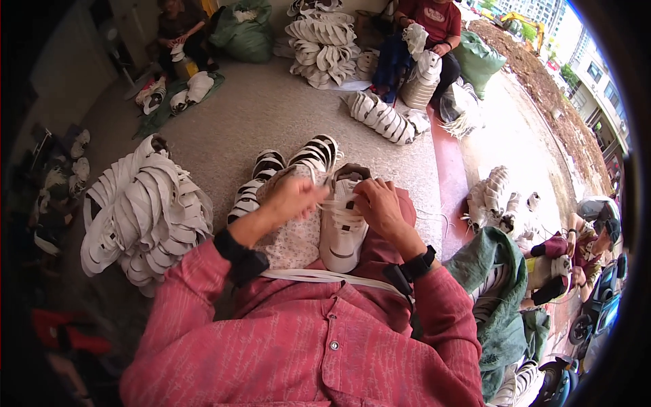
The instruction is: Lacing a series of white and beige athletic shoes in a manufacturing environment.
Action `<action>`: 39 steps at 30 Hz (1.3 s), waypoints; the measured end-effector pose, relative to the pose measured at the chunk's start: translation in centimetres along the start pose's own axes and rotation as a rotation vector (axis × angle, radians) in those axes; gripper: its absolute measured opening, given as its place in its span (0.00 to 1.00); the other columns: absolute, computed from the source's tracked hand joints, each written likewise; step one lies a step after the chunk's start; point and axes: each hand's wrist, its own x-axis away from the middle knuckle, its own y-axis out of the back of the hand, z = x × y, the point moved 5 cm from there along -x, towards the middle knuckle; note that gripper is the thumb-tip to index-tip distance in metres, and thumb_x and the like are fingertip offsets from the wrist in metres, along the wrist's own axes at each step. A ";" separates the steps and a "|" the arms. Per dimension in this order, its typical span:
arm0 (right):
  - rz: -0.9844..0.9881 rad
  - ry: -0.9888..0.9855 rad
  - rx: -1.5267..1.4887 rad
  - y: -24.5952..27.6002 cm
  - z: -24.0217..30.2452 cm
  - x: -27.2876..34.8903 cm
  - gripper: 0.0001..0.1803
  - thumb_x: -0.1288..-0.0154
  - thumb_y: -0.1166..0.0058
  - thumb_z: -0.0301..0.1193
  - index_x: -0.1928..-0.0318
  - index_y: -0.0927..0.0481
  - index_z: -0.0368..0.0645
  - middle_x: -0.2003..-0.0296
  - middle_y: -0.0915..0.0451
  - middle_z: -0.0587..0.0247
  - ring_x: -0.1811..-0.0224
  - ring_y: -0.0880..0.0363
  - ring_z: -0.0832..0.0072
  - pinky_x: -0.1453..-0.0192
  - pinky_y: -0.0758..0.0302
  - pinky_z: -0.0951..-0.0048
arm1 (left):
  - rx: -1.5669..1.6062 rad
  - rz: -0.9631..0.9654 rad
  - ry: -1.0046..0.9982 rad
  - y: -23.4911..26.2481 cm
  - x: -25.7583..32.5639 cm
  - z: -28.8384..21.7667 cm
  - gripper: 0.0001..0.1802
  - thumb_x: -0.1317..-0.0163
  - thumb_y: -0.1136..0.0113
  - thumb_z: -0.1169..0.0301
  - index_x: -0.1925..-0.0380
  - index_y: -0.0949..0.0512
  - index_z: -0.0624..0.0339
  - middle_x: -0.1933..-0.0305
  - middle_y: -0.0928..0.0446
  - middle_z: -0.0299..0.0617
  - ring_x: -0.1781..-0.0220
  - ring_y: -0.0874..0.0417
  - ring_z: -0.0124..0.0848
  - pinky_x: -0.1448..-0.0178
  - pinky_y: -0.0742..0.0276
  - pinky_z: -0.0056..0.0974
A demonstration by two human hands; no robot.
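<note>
White shoe upper (341, 244) held upright-ish at the lap, between the two hands; toe pointed toward the wearer, dark-lined opening faced away. Pale lace (333, 203) stretched across its front, between the hands. Left hand (296, 199) raised just beside the upper, on its left; motion-blurred, so whether its grip is spread or pinching cannot be told. Right hand (381, 207) placed at the upper's right edge, fingers bent, grip pinched on the lace near the eyelets. Black wristbands (411, 266) worn on both wrists.

Left thigh covered by a patterned cloth (291, 243). Black-and-white striped uppers (316, 152) lined up just beyond it. Large heap of white uppers (146, 214) piled on the floor (254, 108) to the left. Green cloth (498, 288) bunched at the right, with more uppers partly covered by it.

Further off, a curved row of uppers (383, 119) laid on the floor, a tall stack (322, 51) set behind it. Upper at far right back handled by a seated co-worker (434, 17); other seated people seen at upper left and far right. Green sacks (241, 34) stood at the back.
</note>
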 end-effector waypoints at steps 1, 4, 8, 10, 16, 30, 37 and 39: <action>0.001 -0.001 0.001 -0.5 -0.3 0.4 0.09 0.36 0.48 0.31 0.57 0.25 0.43 0.70 0.24 0.64 0.57 0.27 0.66 0.50 0.35 0.64 | 0.189 0.196 0.203 -1.6 1.5 1.2 0.15 0.35 0.40 0.58 0.62 0.22 0.60 0.66 0.23 0.38 0.75 0.24 0.24 0.75 0.31 0.28; -0.048 -0.306 -0.700 -0.4 -1.3 1.6 0.07 0.33 0.48 0.31 0.57 0.25 0.43 0.72 0.23 0.67 0.63 0.26 0.74 0.60 0.33 0.71 | 0.693 0.346 0.271 -4.1 4.4 2.5 0.19 0.34 0.41 0.58 0.52 0.25 0.59 0.65 0.24 0.37 0.73 0.23 0.24 0.72 0.28 0.29; -0.345 -0.537 -1.222 6.1 0.6 2.7 0.06 0.31 0.51 0.27 0.56 0.27 0.42 0.76 0.27 0.73 0.78 0.33 0.84 0.74 0.38 0.82 | 1.217 0.327 0.111 -4.3 1.9 3.9 0.18 0.31 0.45 0.59 0.47 0.30 0.57 0.64 0.25 0.34 0.70 0.25 0.23 0.67 0.27 0.30; -0.441 -0.447 -1.262 9.8 -1.1 4.9 0.06 0.31 0.54 0.26 0.56 0.28 0.41 0.81 0.34 0.76 0.81 0.39 0.86 0.76 0.41 0.84 | 1.311 0.309 0.084 -3.7 0.6 4.3 0.14 0.30 0.47 0.62 0.50 0.29 0.57 0.67 0.26 0.33 0.72 0.26 0.23 0.67 0.28 0.28; -0.596 -0.469 -1.402 18.1 -7.2 15.9 0.07 0.32 0.54 0.29 0.57 0.28 0.40 0.83 0.38 0.75 0.86 0.41 0.84 0.80 0.41 0.82 | 1.523 0.053 -0.242 6.2 -0.7 6.7 0.11 0.30 0.48 0.67 0.54 0.27 0.65 0.73 0.30 0.32 0.73 0.29 0.22 0.67 0.28 0.28; 0.127 -0.494 -0.533 7.2 -1.1 7.3 0.08 0.34 0.48 0.23 0.56 0.20 0.33 0.69 0.19 0.64 0.69 0.22 0.82 0.66 0.24 0.79 | 1.241 -0.401 -0.413 17.2 6.5 12.0 0.16 0.31 0.45 0.62 0.49 0.25 0.59 0.56 0.22 0.35 0.50 0.23 0.29 0.37 0.28 0.39; 0.495 -0.050 0.092 2.0 0.5 4.8 0.10 0.33 0.47 0.30 0.57 0.19 0.37 0.75 0.19 0.61 0.74 0.19 0.75 0.69 0.23 0.73 | 1.220 -0.236 -0.514 18.1 7.7 8.6 0.17 0.30 0.47 0.63 0.48 0.26 0.61 0.74 0.29 0.29 0.76 0.33 0.19 0.68 0.34 0.25; 0.396 -0.182 -0.024 2.0 0.1 3.8 0.10 0.33 0.47 0.31 0.58 0.19 0.38 0.75 0.19 0.61 0.75 0.19 0.75 0.70 0.23 0.72 | 1.067 -0.320 -0.393 16.6 8.1 7.2 0.16 0.29 0.48 0.63 0.48 0.26 0.60 0.82 0.38 0.25 0.83 0.45 0.15 0.79 0.50 0.23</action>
